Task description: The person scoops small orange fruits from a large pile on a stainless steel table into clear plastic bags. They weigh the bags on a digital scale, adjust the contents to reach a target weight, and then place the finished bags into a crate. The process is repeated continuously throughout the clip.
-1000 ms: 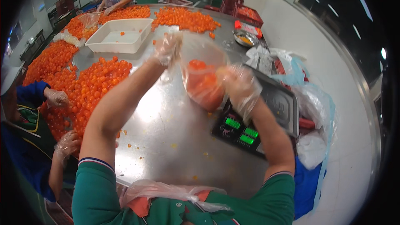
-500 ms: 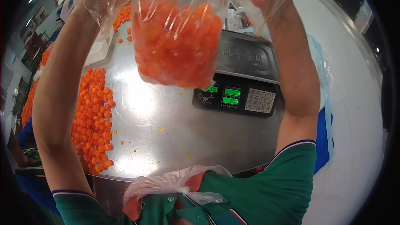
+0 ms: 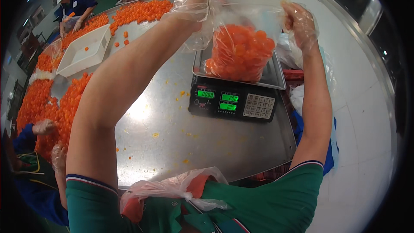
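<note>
Arms (image 3: 317,99) outstretched, fingers (image 3: 294,12) grip the clear bag (image 3: 243,56) on both sides.

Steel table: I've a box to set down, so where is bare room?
Widest free patch of table: between the scale, left forearm and green shirt, with small scraps scattered on it. Crowded: the left side, with orange balls and a white tub, and the scale's tray, under the held bag.

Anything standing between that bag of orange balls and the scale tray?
Nothing visible: the bag, held at its top by the left hand and right hand, is over the tray; whether it touches is unclear.
</note>
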A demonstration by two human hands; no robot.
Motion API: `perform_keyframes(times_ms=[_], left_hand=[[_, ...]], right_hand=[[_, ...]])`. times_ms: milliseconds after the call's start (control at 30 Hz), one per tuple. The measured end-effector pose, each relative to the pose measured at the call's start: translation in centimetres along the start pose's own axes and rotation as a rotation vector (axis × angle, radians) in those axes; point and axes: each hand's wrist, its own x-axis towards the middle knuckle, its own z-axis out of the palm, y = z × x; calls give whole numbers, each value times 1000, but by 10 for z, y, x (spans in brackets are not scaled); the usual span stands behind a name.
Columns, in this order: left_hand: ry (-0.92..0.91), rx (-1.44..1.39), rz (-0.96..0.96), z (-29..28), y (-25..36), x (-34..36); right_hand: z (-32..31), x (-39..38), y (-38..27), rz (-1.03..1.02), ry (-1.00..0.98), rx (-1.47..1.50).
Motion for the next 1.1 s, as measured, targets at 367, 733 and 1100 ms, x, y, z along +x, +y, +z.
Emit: perform_keyframes(times_ms=[367, 733, 1100], left_hand=[[-2, 271, -46, -18, -3, 42], [-93, 695, 150, -10, 23, 28], [-40, 384, 13, -25, 26, 30]], right_hand=[[-14, 5, -3, -57, -2, -222], [-52, 9, 4, -84, -53, -402], [-45, 21, 7, -397, -122, -578]])
